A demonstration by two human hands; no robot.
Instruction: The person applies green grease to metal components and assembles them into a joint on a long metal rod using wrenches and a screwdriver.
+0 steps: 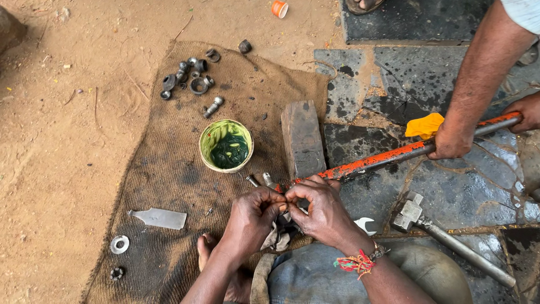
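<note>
Your left hand (253,213) and right hand (320,209) meet fingertip to fingertip over a dirty rag (278,235) at the near end of an orange-painted rod (388,156), fingers of both closed in a pinch on something too small to make out. The rod's end rests by a steel block (302,138) standing on a burlap mat (169,169) spread over sandy ground. A co-worker's hand (450,141) grips the rod farther along, beside a yellow cloth (424,125), with that person's other hand (526,110) at the far end. Just beyond your left hand sits a tub of green grease (226,145); nuts and bolts (188,76) lie at the mat's far edge. A hammer (444,233) lies on the stone slabs (450,73) to your right, near a spanner (367,225).
</note>
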